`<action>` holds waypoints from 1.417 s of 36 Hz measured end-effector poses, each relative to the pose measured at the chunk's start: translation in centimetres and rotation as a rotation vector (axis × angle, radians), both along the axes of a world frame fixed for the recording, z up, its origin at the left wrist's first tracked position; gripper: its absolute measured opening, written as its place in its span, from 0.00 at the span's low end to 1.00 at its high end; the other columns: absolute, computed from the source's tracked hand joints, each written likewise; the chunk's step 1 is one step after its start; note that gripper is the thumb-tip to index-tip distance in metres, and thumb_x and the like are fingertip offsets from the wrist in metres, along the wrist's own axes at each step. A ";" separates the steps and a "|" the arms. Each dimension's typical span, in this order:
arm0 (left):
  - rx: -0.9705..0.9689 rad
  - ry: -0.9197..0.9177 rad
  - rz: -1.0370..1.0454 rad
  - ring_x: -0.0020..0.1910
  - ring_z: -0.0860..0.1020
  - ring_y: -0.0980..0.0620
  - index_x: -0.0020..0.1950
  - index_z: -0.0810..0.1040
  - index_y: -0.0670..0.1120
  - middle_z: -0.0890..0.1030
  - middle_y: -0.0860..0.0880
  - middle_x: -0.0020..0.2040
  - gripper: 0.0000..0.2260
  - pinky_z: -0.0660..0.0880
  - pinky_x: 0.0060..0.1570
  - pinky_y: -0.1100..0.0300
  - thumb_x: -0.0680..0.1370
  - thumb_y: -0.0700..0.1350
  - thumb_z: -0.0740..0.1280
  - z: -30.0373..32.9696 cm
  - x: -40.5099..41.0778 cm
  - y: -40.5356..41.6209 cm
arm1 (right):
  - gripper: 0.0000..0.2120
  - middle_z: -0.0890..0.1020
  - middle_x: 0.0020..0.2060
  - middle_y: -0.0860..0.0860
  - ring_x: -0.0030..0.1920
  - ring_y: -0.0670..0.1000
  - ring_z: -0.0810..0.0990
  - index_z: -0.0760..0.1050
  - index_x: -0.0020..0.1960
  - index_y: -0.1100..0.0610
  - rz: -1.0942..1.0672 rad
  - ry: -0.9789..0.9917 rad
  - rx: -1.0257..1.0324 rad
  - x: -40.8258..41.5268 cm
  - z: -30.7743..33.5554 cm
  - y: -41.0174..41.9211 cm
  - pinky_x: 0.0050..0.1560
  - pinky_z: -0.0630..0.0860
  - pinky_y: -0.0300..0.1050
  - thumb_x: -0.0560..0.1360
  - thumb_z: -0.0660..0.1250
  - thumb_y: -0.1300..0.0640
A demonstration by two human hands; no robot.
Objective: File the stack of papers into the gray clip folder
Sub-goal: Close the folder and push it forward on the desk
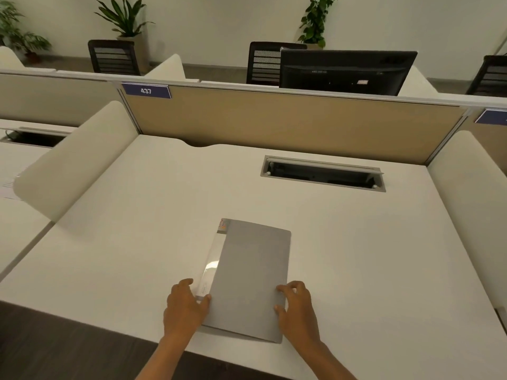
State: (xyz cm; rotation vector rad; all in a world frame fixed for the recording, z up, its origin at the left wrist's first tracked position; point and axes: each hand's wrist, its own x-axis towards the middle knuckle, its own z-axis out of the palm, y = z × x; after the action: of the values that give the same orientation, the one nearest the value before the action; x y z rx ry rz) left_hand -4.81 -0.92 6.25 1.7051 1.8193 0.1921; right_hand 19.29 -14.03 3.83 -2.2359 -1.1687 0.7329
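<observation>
A closed gray folder [251, 281] lies flat on the white surface [137, 229], its near end by the 6 o'clock edge and its clear spine on the 9 o'clock side. The left hand [183, 305] rests on the spine corner, and the right hand [297, 308] touches the opposite edge. A cable slot [322, 173] sits toward 1 o'clock.

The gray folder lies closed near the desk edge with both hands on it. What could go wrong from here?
1. The gray folder has its near end close to the desk edge, so opening it might push it off.
2. The left hand and right hand only rest on its sides; the glossy spine strip may slip.
</observation>
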 end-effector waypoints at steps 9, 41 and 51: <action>-0.111 -0.178 0.079 0.64 0.80 0.39 0.74 0.70 0.44 0.80 0.42 0.67 0.31 0.82 0.60 0.41 0.77 0.53 0.78 -1.2 -0.4 0.6 | 0.17 0.72 0.61 0.44 0.59 0.45 0.70 0.80 0.65 0.51 -0.017 -0.054 0.008 -0.7 -0.2 0.5 0.55 0.76 0.36 0.77 0.73 0.56; -0.411 -0.685 0.191 0.59 0.83 0.50 0.74 0.75 0.59 0.85 0.53 0.60 0.22 0.80 0.53 0.51 0.81 0.49 0.74 0.6 -0.8 2.6 | 0.32 0.84 0.61 0.52 0.58 0.53 0.85 0.71 0.74 0.57 -0.634 0.820 0.141 -0.9 0.0 0.3 0.61 0.83 0.52 0.73 0.78 0.64; -0.409 -0.700 0.188 0.55 0.81 0.62 0.75 0.75 0.59 0.84 0.59 0.58 0.23 0.79 0.48 0.58 0.80 0.50 0.74 1.6 -1.1 3.7 | 0.21 0.89 0.50 0.52 0.51 0.54 0.89 0.80 0.61 0.57 -0.680 1.015 0.225 -0.7 0.9 1.6 0.55 0.85 0.53 0.72 0.75 0.73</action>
State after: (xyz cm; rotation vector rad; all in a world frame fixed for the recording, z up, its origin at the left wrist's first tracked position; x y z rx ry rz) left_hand -5.89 2.77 7.90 1.0054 1.3614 0.4053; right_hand 18.62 -12.44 4.77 -1.5191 0.0109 1.1306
